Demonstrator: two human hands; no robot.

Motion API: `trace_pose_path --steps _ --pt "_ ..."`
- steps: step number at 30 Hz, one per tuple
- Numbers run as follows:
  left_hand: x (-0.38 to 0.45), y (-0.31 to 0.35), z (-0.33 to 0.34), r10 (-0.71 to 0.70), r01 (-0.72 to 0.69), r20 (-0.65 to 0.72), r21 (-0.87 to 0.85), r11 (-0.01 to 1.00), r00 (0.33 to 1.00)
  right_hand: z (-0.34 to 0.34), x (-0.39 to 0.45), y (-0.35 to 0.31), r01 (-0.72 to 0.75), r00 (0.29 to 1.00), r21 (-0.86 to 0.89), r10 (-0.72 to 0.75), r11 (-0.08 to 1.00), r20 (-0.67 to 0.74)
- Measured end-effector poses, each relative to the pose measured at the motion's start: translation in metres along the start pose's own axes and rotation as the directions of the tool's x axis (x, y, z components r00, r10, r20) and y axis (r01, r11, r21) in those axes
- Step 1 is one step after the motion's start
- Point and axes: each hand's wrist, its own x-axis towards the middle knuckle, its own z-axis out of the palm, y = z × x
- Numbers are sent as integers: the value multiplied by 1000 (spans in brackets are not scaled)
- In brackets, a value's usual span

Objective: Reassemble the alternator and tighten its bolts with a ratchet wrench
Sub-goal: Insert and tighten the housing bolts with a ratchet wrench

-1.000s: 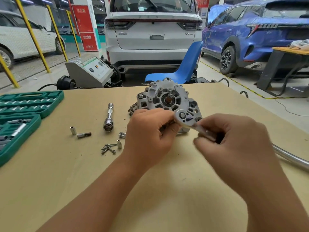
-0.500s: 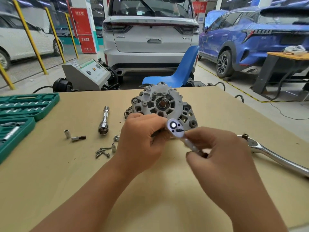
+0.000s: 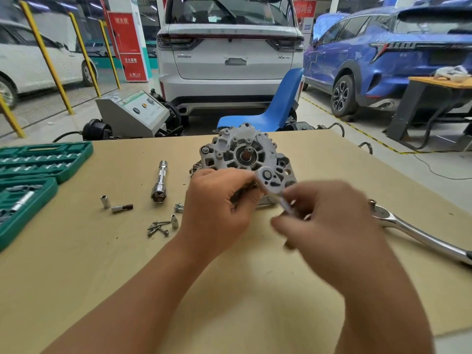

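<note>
Your right hand was smeared with motion blur, so your grip on the small ratchet wrench could not be made out, and its handle was hidden in your fingers. Your left hand covered the alternator's lower front. The big ratchet ran off the right edge.

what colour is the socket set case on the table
Green, the socket set case at the table's left edge, head view.
</note>
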Motion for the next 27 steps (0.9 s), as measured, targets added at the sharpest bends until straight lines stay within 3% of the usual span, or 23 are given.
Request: trace_pose_path --steps 2,7,8,11,13,16,17,19,22,23,27 --pt "-2 1 1 4 -4 2 -7 1000 1000 14 -14 4 5 995 72 -12 997 94" --pt "-2 -3 -4 19 -17 52 -40 999 998 13 -13 9 -9 966 60 24 998 -256" --pt "-1 -3 -4 12 -10 43 -52 999 999 11 -16 6 23 974 60 -9 998 -225" --pt "0 -1 -2 -26 25 -23 -62 998 999 6 -26 -2 138 988 91 -144 986 58" --pt "1 -1 -4 -37 35 -31 -73 997 999 2 -27 -3 123 983 194 -146 973 111" --pt "2 -3 -7 -9 12 30 -89 996 999 -1 -23 7 64 974 120 -36 991 -222" --pt "2 -3 -7 -11 14 35 -82 997 999 -1 -23 6 42 966 57 -26 997 -255" --pt "1 -3 -7 -31 31 4 -71 997 1000 1 -26 -5 75 990 19 -72 997 -120" --pt "2 -1 -7 -51 47 -49 -81 996 998 1 -32 -22 100 976 194 -134 976 173" --pt "3 -2 -8 -47 44 -44 -70 997 998 0 -31 -21 109 976 203 -143 973 165" --pt "0 -5 -9 13 -12 29 -36 999 1000 -4 -23 6 57 976 106 -33 993 -216"
